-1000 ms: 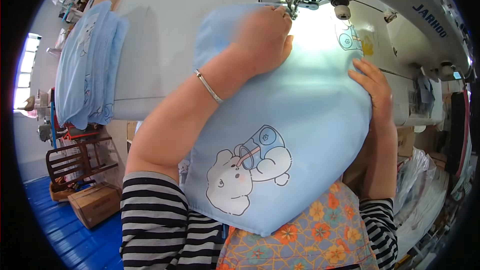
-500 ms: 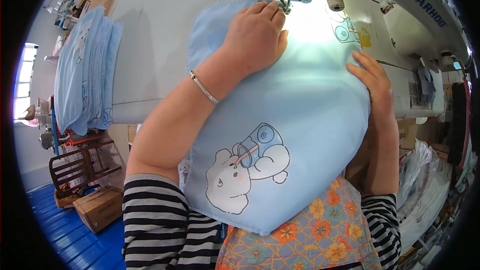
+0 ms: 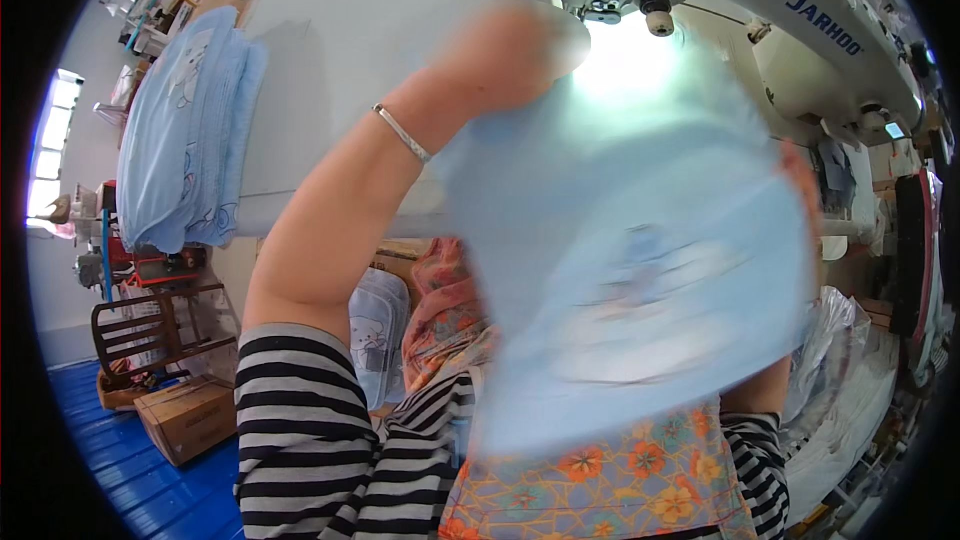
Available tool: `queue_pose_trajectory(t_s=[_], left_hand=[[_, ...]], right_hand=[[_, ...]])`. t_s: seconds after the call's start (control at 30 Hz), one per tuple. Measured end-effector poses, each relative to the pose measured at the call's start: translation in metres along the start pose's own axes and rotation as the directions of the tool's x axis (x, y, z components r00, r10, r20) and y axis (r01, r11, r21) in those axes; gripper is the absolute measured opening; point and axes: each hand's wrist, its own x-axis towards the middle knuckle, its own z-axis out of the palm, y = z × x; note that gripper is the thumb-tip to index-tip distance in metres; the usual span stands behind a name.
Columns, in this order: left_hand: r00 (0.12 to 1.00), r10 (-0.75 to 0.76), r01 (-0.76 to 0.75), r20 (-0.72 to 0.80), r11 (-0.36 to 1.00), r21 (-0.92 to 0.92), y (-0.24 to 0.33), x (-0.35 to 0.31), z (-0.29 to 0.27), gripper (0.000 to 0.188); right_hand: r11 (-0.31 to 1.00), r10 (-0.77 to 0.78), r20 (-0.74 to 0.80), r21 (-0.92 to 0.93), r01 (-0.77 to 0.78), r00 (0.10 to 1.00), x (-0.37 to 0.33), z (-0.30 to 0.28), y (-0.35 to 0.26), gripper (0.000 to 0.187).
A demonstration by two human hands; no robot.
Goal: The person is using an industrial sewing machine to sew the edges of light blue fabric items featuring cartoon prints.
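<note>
Cluttered workroom surroundings are framing a pale worktable. Nearest, a flowered apron is covering the person's front, and the blue printed cloth is hanging before it, sloping up toward the machine and blurring throughout. Its lower edge could be snagging on the apron, dragging the upper edge askew.

Farther up, the right hand is showing as a smear at the cloth's right edge, seemingly supporting it; how far the fingers are closing, I cannot tell. The left hand is reaching the cloth's top near the needle area of the sewing machine; blur is hiding whether its fingers are pinching or only touching. Fingers resting so near could be getting pricked if the needle were running, and the bright light could be masking a crooked fold.

Beyond the left arm, a stack of blue cloths is overhanging the table's front edge, where a knock could be toppling it. Farther off, a wooden chair is standing.
</note>
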Motion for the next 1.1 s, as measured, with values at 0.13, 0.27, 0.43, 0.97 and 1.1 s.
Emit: queue_pose_trajectory(t_s=[0.13,0.27,0.43,0.97,1.1], left_hand=[[0.969,0.062,-0.053,0.240,0.998,-0.042,-0.003,-0.016,-0.014,0.039],[0.958,0.272,-0.259,-0.089,0.957,0.130,-0.012,-0.049,0.018,0.051],[0.992,-0.031,0.031,-0.122,1.000,-0.006,0.041,-0.044,0.040,0.060],[0.992,-0.037,0.028,-0.124,0.997,-0.072,0.052,-0.040,0.031,0.051],[0.981,0.005,-0.004,-0.194,1.000,0.004,0.044,-0.037,0.035,0.048]], right_hand=[[0.998,-0.044,0.108,-0.031,0.047,0.993,0.021,0.016,-0.024,0.039],[0.993,-0.066,0.229,-0.083,0.087,0.971,0.003,0.032,-0.082,0.051],[0.919,0.070,0.443,-0.376,0.114,0.894,0.086,0.066,-0.056,0.062],[0.809,-0.013,0.656,-0.437,0.394,0.754,0.047,0.022,-0.045,0.060],[0.823,-0.064,0.610,-0.416,0.387,0.790,0.051,0.025,-0.037,0.059]])
